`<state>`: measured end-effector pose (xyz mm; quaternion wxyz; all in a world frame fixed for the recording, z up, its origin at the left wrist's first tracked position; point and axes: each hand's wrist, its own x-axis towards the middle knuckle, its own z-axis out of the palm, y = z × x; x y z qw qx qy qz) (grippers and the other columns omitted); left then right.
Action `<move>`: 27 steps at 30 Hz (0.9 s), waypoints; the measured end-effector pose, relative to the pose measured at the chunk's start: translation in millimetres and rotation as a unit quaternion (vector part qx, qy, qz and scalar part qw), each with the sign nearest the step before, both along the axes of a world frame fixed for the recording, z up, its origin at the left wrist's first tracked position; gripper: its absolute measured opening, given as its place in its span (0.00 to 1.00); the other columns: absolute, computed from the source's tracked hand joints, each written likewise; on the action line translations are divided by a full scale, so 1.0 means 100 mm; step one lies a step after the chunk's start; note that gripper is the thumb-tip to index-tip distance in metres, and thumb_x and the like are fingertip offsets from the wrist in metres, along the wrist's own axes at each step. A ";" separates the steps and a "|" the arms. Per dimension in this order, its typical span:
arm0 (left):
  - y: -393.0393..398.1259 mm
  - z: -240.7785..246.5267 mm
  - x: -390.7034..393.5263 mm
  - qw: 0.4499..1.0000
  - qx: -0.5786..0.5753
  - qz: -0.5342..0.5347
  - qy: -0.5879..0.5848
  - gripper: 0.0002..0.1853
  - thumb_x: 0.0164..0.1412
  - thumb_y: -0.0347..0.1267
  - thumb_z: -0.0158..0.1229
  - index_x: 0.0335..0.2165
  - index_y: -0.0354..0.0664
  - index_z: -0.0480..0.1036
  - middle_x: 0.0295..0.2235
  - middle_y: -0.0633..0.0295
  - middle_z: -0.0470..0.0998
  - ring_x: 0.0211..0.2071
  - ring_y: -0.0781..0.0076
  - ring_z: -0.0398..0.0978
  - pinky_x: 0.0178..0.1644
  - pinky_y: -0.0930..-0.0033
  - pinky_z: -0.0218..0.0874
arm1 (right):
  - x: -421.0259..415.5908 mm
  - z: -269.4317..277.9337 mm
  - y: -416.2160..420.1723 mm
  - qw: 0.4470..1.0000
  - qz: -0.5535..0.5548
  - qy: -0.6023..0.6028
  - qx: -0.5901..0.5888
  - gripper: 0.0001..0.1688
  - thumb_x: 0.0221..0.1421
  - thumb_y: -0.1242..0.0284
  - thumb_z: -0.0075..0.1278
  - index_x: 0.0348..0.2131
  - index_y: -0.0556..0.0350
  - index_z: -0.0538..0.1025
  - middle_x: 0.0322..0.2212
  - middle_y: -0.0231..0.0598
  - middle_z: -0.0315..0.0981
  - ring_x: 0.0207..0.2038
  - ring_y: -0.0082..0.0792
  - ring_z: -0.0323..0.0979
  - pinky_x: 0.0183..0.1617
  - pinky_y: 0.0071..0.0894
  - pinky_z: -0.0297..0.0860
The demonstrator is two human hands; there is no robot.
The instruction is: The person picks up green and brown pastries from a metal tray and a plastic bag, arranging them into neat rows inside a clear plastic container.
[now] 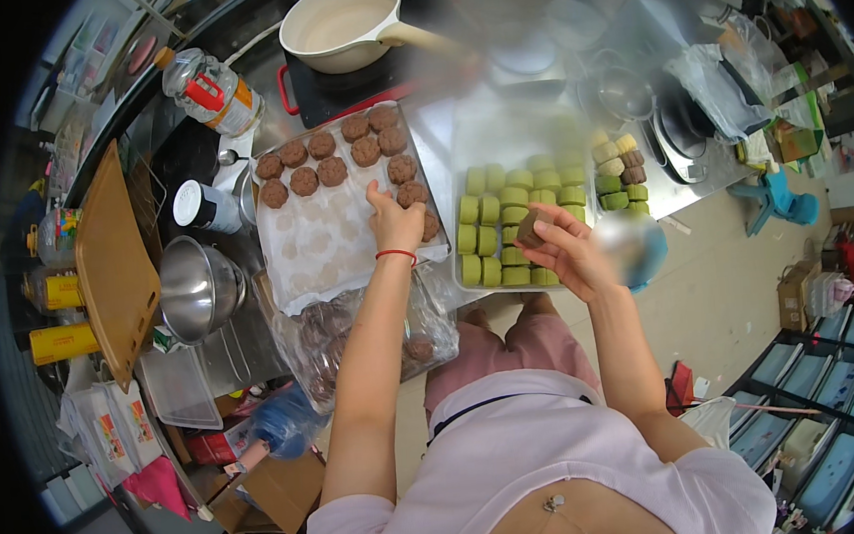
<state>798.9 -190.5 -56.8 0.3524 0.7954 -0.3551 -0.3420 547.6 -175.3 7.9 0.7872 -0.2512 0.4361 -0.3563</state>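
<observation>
My right hand (572, 248) holds a brown moulded cake piece (531, 229) between thumb and fingers, above the near right part of a pale tray (461, 283). Rows of green moulded cakes (514, 196) fill much of that tray. To the left, my left hand (398, 220) reaches over a baking tray lined with white paper (300, 273). Its fingers are beside a lumpy brown dough ball (411, 193); whether they grip anything is hidden. More brown balls (331, 170) sit along the tray's far and right sides, and grease marks show on the bare paper.
A plastic-covered tray (327, 335) overhangs the near counter edge. Steel bowls (192, 289) and a white canister (200, 206) stand left. Beyond are a cream pan (340, 29) on a cooktop and an oil bottle (210, 92). Small coloured cakes (618, 165) stand right.
</observation>
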 end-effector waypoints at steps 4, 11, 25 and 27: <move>-0.05 -0.05 -0.01 1.000 -0.011 0.001 0.004 0.43 0.45 0.30 0.55 0.57 0.36 0.43 0.51 0.40 0.64 0.50 0.44 0.64 0.56 0.59 0.53 | -0.05 0.00 0.05 1.000 -0.008 0.010 0.007 0.24 0.53 0.72 0.54 0.49 0.56 0.66 0.37 0.32 0.67 0.40 0.30 0.73 0.43 0.26 0.71; -0.11 -0.07 0.07 0.999 -0.016 0.008 0.032 0.44 0.44 0.31 0.59 0.56 0.33 0.45 0.46 0.43 0.69 0.45 0.51 0.69 0.52 0.63 0.58 | -0.14 0.02 0.08 1.000 -0.026 0.009 0.009 0.24 0.53 0.72 0.54 0.48 0.56 0.67 0.38 0.31 0.68 0.39 0.27 0.73 0.42 0.24 0.71; -0.20 -0.28 0.26 0.978 -0.059 0.102 0.172 0.42 0.44 0.28 0.66 0.54 0.30 0.52 0.41 0.48 0.72 0.41 0.62 0.71 0.48 0.65 0.61 | -0.22 0.01 0.10 0.999 -0.043 0.023 -0.008 0.26 0.50 0.73 0.56 0.49 0.54 0.67 0.39 0.32 0.68 0.39 0.25 0.71 0.41 0.23 0.70; -0.18 -0.25 0.25 0.968 -0.062 0.111 0.217 0.41 0.46 0.27 0.65 0.55 0.31 0.52 0.43 0.48 0.71 0.41 0.62 0.71 0.48 0.61 0.61 | -0.16 0.02 0.10 0.993 -0.008 0.101 -0.059 0.28 0.50 0.74 0.56 0.50 0.57 0.66 0.40 0.35 0.68 0.41 0.28 0.71 0.44 0.26 0.69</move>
